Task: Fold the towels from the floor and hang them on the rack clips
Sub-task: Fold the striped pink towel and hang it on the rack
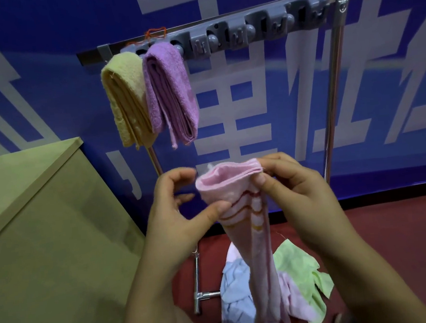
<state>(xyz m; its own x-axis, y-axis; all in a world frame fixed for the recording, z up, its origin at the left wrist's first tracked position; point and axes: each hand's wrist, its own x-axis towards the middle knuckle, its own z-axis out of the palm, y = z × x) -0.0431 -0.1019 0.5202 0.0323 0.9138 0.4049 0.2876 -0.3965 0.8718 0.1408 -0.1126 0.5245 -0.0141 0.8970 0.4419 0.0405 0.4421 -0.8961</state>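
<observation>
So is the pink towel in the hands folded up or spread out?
Folded: the pink towel hangs as a narrow strip, with stacked edges at the top.

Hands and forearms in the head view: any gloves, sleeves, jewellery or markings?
Both are bare. The left hand and right hand show no gloves, rings or visible markings. No watch or band appears on either wrist, and the forearms are uncovered down to the bottom edge of the frame, so no sleeve is in view. Fingernails look short and unpainted where they show.
</observation>
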